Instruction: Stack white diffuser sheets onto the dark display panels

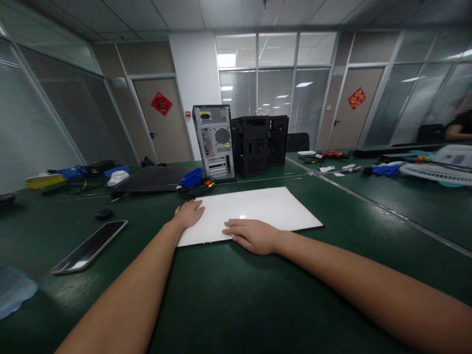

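A flat white panel (258, 206) with thin dark edges lies on the green tabletop in front of me. My left hand (189, 214) rests on its left end, fingers stretched out over the surface. Near the middle of the panel's front edge lies my right hand (254, 236), palm down, its fingers extended onto the white face. Neither hand grips anything that I can see. The underside of the panel is hidden.
Computer cases, one grey metal (214, 142) and others black (254, 147), stand behind the panel. A phone (90, 247) and a black mouse (103, 214) lie to the left. Blue trays, a dark flat panel (155, 179) and cables sit back left. Gloves (387, 168) lie right; a person's arm (459, 131) shows far right.
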`<state>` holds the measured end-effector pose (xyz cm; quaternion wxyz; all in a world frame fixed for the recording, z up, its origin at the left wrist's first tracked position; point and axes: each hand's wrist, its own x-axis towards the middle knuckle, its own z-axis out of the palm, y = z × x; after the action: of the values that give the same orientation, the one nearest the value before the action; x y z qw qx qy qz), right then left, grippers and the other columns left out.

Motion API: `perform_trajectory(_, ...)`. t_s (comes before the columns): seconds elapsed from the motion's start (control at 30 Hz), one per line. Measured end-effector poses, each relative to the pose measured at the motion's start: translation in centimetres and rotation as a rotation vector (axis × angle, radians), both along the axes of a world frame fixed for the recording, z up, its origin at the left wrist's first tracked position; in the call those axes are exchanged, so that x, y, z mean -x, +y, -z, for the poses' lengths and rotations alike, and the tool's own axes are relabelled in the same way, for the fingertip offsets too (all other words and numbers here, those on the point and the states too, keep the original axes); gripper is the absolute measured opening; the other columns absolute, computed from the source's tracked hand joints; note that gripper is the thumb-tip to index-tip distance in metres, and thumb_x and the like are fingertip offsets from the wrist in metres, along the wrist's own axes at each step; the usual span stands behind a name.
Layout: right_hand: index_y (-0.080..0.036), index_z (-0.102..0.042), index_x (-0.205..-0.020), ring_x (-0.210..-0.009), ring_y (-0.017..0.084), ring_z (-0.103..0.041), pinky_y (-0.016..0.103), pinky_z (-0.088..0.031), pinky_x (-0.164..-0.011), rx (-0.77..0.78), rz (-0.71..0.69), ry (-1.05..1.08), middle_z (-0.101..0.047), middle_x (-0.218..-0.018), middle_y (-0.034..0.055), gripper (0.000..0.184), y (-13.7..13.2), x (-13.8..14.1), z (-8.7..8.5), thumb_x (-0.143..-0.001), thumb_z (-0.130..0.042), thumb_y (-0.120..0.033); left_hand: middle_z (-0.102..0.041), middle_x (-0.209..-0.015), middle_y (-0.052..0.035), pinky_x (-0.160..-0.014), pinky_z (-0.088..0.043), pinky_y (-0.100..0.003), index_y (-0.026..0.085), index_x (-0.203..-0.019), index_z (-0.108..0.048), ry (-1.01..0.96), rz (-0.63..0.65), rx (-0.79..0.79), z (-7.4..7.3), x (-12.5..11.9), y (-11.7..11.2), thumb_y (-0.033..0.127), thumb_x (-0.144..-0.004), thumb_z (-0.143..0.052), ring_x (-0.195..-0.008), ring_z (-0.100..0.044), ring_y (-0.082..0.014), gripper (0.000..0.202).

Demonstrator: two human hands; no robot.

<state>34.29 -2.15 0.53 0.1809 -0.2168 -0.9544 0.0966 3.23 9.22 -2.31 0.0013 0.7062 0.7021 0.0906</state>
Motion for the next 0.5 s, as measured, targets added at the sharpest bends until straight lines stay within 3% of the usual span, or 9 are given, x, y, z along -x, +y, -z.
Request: perform_trajectory(0.5, -0.016, -0.055, -0.141, -0.139, 0.023, -0.042, 0.041, -0.034, -0.115, 0.001, 0.013, -0.033, -0.047, -0.149, 0.0118, 0.046, -0.17, 0.01, -0.37, -0.101, -0.038, -0.032, -0.037, -0.161, -0.0099, -0.115, -0.023, -0.059, 0.03, -0.15, -0.047, 0.0, 0.003, -0.008, 0.21, 0.21, 0.22, 0.06, -0.093, -0.028, -0.148, -0.03, -0.0354, 0.067)
